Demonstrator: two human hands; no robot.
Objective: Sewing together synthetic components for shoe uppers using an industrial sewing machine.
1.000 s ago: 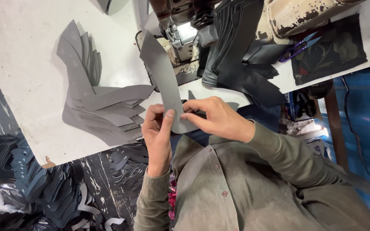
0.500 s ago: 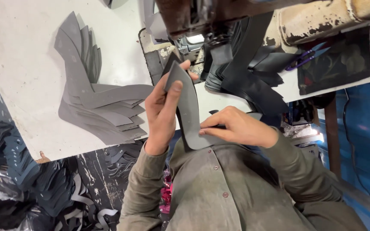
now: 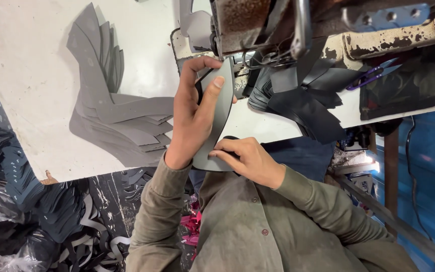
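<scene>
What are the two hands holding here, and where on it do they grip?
Both hold one curved grey cut piece. The left hand pinches its far end near the sewing machine; the right hand grips its near end.

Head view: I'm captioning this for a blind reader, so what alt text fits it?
Two hands hold a curved grey piece at a worn sewing machine: the left hand grips its far end near the needle, the right hand pinches its near end. A fanned stack of grey pieces lies on the white table.
</scene>
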